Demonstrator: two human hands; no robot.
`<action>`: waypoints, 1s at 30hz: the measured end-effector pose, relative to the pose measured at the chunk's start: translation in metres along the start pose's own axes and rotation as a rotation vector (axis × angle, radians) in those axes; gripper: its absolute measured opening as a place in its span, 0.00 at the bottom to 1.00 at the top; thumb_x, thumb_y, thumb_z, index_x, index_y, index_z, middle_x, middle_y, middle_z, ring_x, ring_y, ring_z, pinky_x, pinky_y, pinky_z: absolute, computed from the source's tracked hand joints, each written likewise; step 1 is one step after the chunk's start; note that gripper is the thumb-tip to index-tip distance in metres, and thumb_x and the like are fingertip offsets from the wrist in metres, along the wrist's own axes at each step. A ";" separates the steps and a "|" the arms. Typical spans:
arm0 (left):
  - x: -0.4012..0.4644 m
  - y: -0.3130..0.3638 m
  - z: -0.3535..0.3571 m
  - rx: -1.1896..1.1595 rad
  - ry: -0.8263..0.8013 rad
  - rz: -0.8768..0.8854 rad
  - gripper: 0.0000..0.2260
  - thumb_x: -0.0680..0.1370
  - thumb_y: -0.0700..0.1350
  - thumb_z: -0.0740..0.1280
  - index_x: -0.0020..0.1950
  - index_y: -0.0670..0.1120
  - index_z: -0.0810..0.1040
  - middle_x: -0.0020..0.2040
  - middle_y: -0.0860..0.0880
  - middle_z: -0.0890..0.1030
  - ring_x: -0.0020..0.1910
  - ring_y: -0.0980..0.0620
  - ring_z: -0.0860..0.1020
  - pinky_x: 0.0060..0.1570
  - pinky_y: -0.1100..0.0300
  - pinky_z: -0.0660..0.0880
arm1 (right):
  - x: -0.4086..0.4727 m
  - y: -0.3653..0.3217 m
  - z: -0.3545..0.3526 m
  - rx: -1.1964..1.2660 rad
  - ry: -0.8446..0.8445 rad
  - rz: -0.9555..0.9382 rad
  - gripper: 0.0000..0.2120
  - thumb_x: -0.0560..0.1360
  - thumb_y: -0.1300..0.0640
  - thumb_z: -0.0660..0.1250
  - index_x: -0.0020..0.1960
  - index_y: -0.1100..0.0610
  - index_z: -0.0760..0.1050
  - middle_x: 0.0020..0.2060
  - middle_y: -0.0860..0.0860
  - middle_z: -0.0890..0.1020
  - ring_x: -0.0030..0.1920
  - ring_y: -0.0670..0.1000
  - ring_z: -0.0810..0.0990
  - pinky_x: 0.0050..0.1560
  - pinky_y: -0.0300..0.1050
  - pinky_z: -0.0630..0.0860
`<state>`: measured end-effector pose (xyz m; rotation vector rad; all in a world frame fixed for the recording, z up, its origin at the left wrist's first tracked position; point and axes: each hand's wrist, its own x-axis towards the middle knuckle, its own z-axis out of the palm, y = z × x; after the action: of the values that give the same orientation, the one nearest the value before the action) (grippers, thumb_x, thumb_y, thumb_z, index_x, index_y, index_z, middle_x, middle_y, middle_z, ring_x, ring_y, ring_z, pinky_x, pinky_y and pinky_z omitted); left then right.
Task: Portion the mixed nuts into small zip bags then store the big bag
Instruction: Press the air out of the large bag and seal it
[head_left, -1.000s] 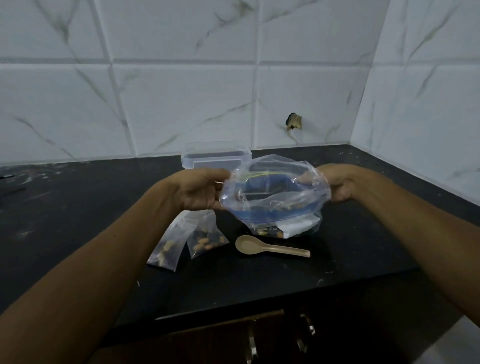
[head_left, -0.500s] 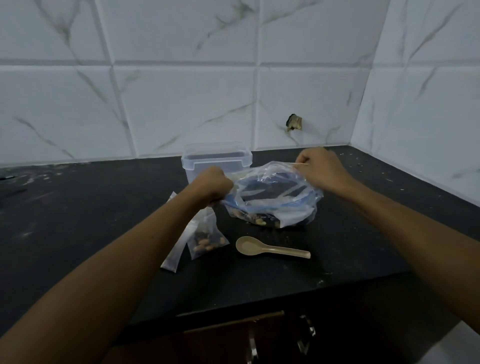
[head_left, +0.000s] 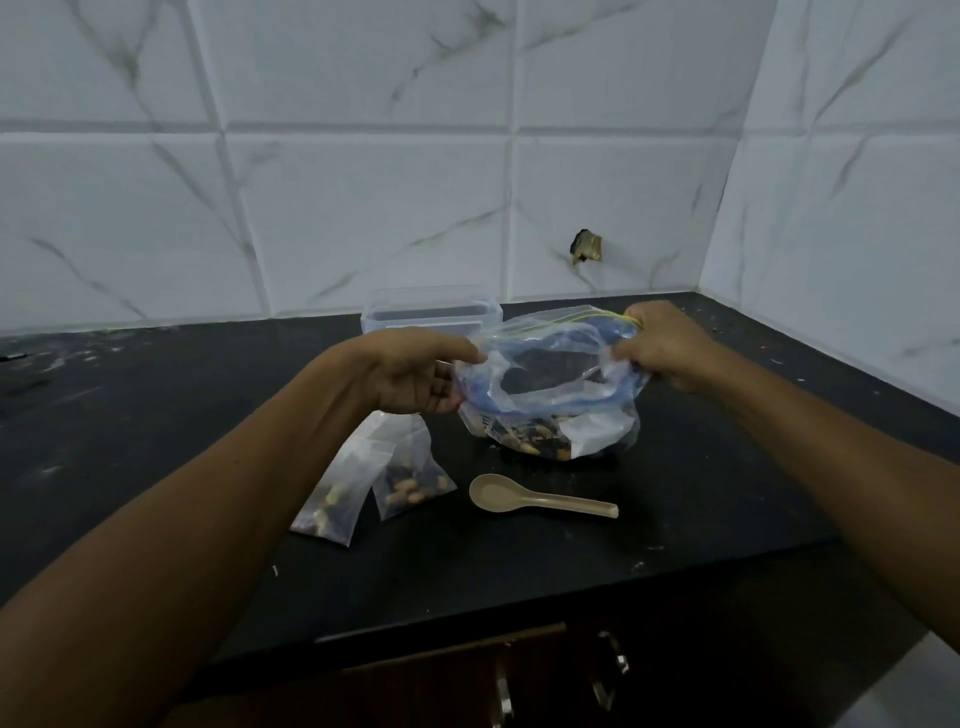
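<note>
On counter: both hands grip big bag; label unreadable.

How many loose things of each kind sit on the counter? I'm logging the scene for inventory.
Large clear plastic zip bag of mixed nuts: 1
Small clear zip bags of nuts: 2
Beige plastic spoon: 1
Clear plastic lidded container: 1
Total: 5

my left hand: bare, no ring, no glove | my right hand: bare, no ring | forearms: both uncovered, entering from 7 and 4 o'clock | wrists: no watch, no band, no sleeve in view
</note>
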<state>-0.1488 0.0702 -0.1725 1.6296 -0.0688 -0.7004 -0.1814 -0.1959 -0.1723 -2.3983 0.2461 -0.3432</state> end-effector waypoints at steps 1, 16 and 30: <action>-0.003 0.000 -0.001 0.029 -0.029 0.015 0.02 0.77 0.37 0.67 0.47 0.41 0.75 0.40 0.44 0.78 0.34 0.52 0.76 0.29 0.64 0.77 | 0.002 0.001 0.000 -0.171 0.076 -0.036 0.09 0.71 0.65 0.67 0.34 0.59 0.70 0.29 0.55 0.73 0.31 0.55 0.74 0.27 0.41 0.67; 0.004 0.004 0.019 -0.095 0.373 0.217 0.05 0.79 0.33 0.59 0.44 0.40 0.69 0.25 0.42 0.77 0.22 0.53 0.76 0.21 0.66 0.72 | -0.008 -0.017 0.000 0.700 -0.269 0.346 0.05 0.75 0.65 0.68 0.47 0.59 0.73 0.41 0.55 0.80 0.39 0.50 0.80 0.32 0.41 0.78; 0.015 -0.002 -0.009 0.530 0.672 0.288 0.03 0.76 0.37 0.66 0.43 0.41 0.72 0.35 0.43 0.78 0.35 0.44 0.84 0.43 0.51 0.83 | -0.011 -0.013 -0.006 -0.341 0.297 -0.127 0.08 0.71 0.66 0.62 0.49 0.61 0.73 0.42 0.60 0.79 0.43 0.62 0.79 0.38 0.47 0.72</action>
<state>-0.1333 0.0717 -0.1802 2.2313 0.0019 0.1279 -0.1924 -0.1873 -0.1615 -2.6986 0.3063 -0.7731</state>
